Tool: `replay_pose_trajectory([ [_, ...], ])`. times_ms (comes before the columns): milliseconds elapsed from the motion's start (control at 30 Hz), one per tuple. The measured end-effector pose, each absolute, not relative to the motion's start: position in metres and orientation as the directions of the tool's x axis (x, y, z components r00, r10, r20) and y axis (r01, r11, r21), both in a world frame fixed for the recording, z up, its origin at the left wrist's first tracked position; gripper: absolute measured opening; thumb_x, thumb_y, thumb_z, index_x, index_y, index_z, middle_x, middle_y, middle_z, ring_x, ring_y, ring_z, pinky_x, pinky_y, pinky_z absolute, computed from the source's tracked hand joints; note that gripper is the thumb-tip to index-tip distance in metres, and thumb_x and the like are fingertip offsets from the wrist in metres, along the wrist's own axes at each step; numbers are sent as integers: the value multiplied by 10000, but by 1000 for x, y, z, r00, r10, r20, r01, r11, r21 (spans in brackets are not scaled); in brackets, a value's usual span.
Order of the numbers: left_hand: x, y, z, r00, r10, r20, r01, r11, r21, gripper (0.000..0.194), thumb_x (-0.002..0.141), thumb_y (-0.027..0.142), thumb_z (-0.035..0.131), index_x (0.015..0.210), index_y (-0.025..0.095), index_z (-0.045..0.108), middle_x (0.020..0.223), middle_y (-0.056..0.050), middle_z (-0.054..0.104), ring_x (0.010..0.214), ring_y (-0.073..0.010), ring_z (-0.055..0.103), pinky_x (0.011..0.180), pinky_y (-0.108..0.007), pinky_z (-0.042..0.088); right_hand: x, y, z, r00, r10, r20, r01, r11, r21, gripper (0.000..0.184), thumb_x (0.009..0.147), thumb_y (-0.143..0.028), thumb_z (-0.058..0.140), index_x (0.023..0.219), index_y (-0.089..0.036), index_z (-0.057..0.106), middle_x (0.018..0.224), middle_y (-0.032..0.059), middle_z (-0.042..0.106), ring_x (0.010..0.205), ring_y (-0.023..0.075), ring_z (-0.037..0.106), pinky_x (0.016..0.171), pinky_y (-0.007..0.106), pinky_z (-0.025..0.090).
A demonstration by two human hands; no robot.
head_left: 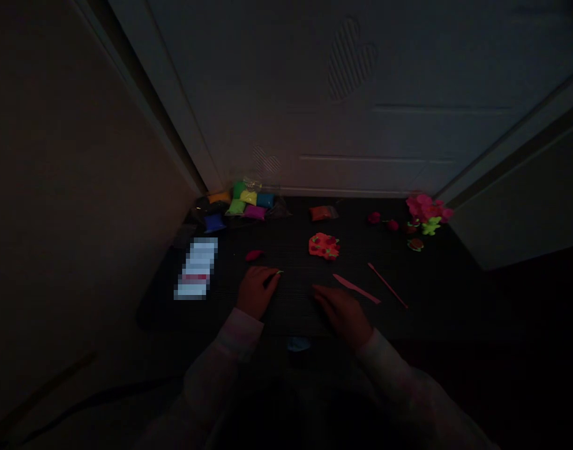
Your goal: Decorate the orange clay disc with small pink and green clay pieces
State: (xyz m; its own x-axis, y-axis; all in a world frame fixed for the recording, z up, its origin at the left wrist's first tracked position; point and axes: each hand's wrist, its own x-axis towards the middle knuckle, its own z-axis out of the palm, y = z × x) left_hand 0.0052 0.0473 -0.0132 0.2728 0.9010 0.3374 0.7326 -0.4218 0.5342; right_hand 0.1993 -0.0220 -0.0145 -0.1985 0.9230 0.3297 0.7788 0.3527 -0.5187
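My left hand (pixel 257 291) rests on the dark table, thumb and forefinger pinched on a thin bit of green clay (pixel 280 272). Just beyond it lies a small red clay piece (pixel 254 255), pointed at one end. My right hand (pixel 345 312) sits to the right, its fingers pressed together and pointing left; anything in them is hidden. Beside it are a pink plastic clay knife (pixel 356 289) and a thin pink stick tool (pixel 388 285). Beyond both hands lies a flat orange clay piece (pixel 318 246) with dark red and green bits on it.
Several bags of coloured clay (pixel 249 203) are heaped at the back left, near a blurred bright phone-like screen (pixel 196 269). An orange clay bag (pixel 321 213) lies at the back. Pink clay flowers (pixel 427 209) and small figures stand back right. A white panel (pixel 361 137) rises behind the table.
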Motion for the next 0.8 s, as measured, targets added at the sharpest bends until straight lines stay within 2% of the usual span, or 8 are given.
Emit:
replay_pose_trajectory([
  [200,6,48,-14,272,900,340,733,-423,533,140,769,224,521,829,173,637,797,-37,660,783,-168,574,729,-327,481,200,-16,-17,-238,918,317,843,358,-401,180,816,-224,463,845,-162,629,816,53,663,791,176,589,753,327,465],
  [333,5,47,-13,273,901,337,733,-422,533,144,773,225,515,832,177,637,800,-36,658,788,-166,572,731,-325,480,200,-30,-19,-273,909,314,868,373,-328,246,825,-218,444,1002,-130,591,1032,89,625,1001,210,527,860,370,402],
  [433,5,47,-12,273,902,333,732,-420,537,143,771,224,517,825,174,640,799,-37,658,789,-166,572,736,-323,478,199,-52,-20,-300,910,288,904,367,-217,369,833,-287,425,1144,-104,499,1183,110,536,1112,225,451,929,412,327],
  [533,6,46,-12,270,905,328,731,-415,542,148,775,231,512,824,176,640,798,-37,656,789,-167,569,732,-325,478,194,-69,-18,-363,907,212,915,391,-104,474,829,-377,406,1215,-104,425,1250,105,475,1166,208,396,979,404,261],
  [700,7,47,-13,272,905,326,728,-415,545,152,778,236,505,822,183,639,797,-39,656,790,-172,567,733,-336,476,175,-59,-10,-476,870,128,862,490,-130,570,811,-456,387,1259,-104,371,1307,105,403,1212,206,333,1001,383,228],
  [800,7,46,-12,275,906,323,729,-416,545,158,783,241,495,828,193,639,802,-34,657,795,-170,569,734,-339,477,178,-44,-8,-419,899,130,889,435,-140,590,817,-469,362,1262,-82,366,1308,123,397,1215,211,327,997,388,235],
])
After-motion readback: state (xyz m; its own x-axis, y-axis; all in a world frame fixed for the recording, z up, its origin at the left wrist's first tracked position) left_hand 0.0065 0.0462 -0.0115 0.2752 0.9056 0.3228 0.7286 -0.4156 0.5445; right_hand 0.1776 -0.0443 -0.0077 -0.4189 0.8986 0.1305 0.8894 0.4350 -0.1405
